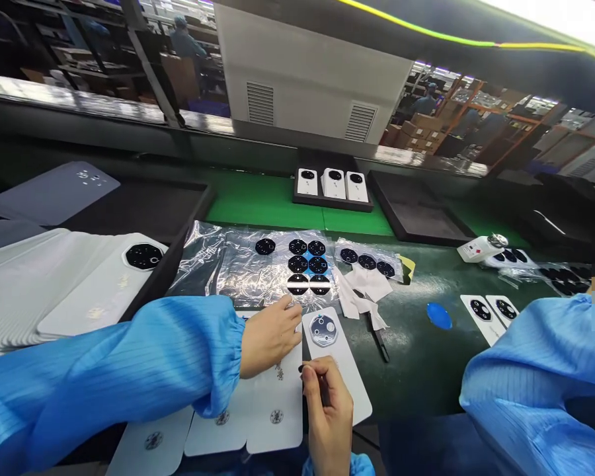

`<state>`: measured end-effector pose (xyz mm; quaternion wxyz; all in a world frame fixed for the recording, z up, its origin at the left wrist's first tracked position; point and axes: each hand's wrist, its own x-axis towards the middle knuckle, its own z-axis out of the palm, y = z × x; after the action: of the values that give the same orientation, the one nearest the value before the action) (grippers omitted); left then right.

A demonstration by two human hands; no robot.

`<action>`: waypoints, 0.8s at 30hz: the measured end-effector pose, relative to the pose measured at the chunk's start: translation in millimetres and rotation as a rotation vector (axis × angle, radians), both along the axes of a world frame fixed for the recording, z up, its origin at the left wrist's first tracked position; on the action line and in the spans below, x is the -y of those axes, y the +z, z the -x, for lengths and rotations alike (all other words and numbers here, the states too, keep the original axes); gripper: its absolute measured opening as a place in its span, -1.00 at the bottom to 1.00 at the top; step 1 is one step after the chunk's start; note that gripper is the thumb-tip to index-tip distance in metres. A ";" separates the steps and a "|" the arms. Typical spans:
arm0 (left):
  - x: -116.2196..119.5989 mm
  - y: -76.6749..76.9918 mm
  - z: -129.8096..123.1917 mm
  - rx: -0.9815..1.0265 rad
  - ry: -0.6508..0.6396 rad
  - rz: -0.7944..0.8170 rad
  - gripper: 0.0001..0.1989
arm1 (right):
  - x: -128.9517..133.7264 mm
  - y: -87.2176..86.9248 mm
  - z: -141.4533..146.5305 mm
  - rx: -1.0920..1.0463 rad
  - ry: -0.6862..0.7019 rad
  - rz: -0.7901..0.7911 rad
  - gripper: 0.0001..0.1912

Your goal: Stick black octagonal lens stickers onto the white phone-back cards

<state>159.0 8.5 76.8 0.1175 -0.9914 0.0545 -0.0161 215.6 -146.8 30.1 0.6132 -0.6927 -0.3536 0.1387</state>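
Note:
My left hand lies palm down, fingers stretched out, over the top of a white back panel. Its fingertips are close to the clear plastic sheet carrying several round black camera covers. My right hand is closed in a pinch, with a small dark tip showing at the fingertips; what it is I cannot make out. Behind the right hand lies another white panel with a silvery camera ring. More white panels lie side by side under my left forearm.
At left, a black tray holds a fanned stack of white panels. A smaller tray with finished-looking panels stands behind. Crumpled white wipes, black tweezers and a blue disc lie right. A co-worker's blue sleeve occupies the right side.

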 end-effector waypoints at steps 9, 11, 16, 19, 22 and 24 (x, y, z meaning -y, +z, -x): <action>-7.6 5.7 6.3 0.036 -0.005 0.025 -0.82 | 1.1 2.1 -3.3 -0.018 0.030 0.024 -0.77; -10.8 11.1 12.5 0.052 0.002 0.060 -0.81 | 0.4 2.3 -0.6 -0.054 -0.004 0.019 -0.76; -5.2 11.6 40.7 0.243 0.128 0.239 -0.76 | 0.8 0.9 3.5 -0.041 -0.030 -0.012 -0.76; 6.9 -1.2 57.7 0.345 0.170 0.283 -0.73 | 2.9 -2.6 4.9 0.024 -0.046 -0.058 -0.81; 16.5 -15.5 65.5 0.402 0.191 0.239 -0.67 | 4.6 -6.4 6.3 0.072 -0.059 -0.096 -0.85; 19.2 -22.0 65.8 0.421 0.204 0.217 -0.66 | 5.2 -8.3 6.5 0.079 -0.067 -0.086 -0.85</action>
<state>93.2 -10.7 54.8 0.0200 -0.9734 -0.0736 -0.2161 209.1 -152.1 21.8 0.6324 -0.6820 -0.3596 0.0752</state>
